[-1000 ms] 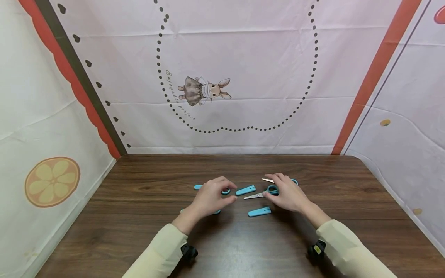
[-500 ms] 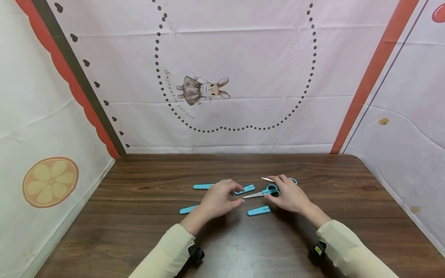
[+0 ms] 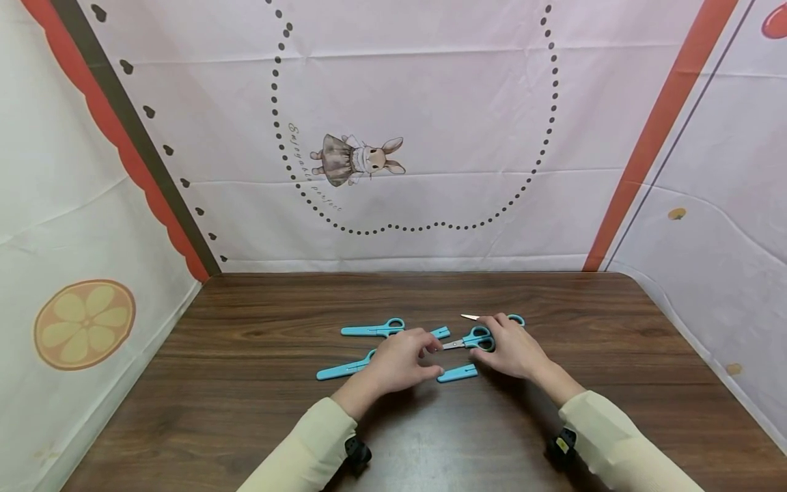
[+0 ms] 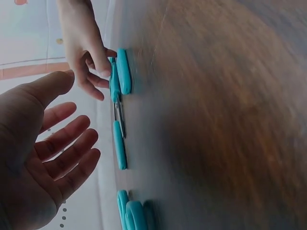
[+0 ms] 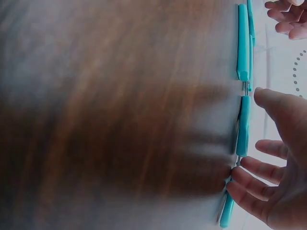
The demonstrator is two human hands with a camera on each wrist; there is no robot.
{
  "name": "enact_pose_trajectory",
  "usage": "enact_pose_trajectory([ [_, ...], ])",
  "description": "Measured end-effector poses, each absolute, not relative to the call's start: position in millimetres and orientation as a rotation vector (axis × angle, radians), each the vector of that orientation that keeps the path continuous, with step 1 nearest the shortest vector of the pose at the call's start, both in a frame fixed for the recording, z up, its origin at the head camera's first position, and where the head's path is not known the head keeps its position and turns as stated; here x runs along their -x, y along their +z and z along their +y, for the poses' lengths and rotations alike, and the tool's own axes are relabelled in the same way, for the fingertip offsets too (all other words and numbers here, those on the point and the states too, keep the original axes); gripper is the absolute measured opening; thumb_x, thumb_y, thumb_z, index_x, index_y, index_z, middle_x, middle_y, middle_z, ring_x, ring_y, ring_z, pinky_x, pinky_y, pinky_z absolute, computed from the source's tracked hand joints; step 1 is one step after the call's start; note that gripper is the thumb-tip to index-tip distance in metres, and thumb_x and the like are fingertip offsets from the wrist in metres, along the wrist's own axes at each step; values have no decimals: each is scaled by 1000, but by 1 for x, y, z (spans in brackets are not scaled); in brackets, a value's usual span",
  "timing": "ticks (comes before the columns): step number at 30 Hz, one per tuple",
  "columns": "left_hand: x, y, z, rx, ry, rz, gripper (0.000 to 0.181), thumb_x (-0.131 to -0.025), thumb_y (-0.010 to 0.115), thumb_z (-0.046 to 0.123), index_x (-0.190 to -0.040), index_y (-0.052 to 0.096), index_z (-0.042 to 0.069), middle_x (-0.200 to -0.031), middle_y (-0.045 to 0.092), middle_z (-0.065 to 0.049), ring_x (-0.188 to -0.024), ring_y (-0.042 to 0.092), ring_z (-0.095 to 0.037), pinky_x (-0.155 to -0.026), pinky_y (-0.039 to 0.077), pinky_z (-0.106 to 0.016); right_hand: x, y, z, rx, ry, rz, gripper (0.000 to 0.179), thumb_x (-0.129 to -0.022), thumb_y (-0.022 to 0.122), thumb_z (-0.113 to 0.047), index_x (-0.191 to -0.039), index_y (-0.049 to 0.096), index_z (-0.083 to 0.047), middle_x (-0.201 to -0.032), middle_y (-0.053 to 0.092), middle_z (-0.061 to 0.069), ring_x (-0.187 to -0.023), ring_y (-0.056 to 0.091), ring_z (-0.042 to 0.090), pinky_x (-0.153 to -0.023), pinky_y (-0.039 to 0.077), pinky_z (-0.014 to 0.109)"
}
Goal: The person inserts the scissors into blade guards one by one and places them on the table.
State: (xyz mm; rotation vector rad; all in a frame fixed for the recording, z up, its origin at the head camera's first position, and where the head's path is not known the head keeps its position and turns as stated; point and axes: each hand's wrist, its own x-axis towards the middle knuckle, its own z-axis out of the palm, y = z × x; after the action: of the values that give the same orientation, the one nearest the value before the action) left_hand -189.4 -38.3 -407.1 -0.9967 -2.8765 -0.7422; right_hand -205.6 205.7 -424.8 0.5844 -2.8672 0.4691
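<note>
My left hand (image 3: 402,361) hovers with fingers spread and relaxed over two blue blade covers. One cover (image 3: 440,333) lies behind its fingers, partly hidden; the other cover (image 3: 458,373) is beside the thumb tip. Blue-handled scissors (image 3: 478,339) with bare blades lie between the hands, blades pointing left. Over their handles bends my right hand (image 3: 509,346), thumb close to the loops and fingers loosely curved. A second bare pair of scissors (image 3: 516,319) sits behind that hand, mostly hidden by it; in the right wrist view, fingertips reach right at these scissors (image 5: 227,211).
To the left lie two pairs of scissors with covered blades: the rear pair (image 3: 373,329) and the front pair (image 3: 344,370), whose handles the left hand partly hides. Everything rests on a dark wooden table (image 3: 246,410), with a printed cloth (image 3: 479,137) hanging behind.
My left hand has moved right and slightly nearer, away from the covered scissors, which now show more fully. The right hand has stayed nearly still.
</note>
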Motion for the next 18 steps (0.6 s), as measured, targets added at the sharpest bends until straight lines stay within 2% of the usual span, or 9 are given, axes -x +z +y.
enact_pose_trajectory([
  [8, 189, -411, -31, 1005, -672, -2905, 31, -80, 70, 37, -105, 66, 19, -96, 63, 8, -84, 58, -6, -69, 47, -25, 206, -425, 200, -518, 361, -2914, 60, -76, 71, -42, -118, 55, -2, -101, 54, 15, -91, 54, 33, -67, 49, 45],
  [18, 186, -412, -26, 986, -629, -2979, 31, -78, 72, 36, -102, 66, 17, -91, 63, 6, -79, 57, -5, -65, 47, -24, 207, -426, 195, -492, 290, -2927, 57, -76, 71, -40, -114, 55, -1, -99, 52, 15, -91, 51, 35, -67, 48, 46],
])
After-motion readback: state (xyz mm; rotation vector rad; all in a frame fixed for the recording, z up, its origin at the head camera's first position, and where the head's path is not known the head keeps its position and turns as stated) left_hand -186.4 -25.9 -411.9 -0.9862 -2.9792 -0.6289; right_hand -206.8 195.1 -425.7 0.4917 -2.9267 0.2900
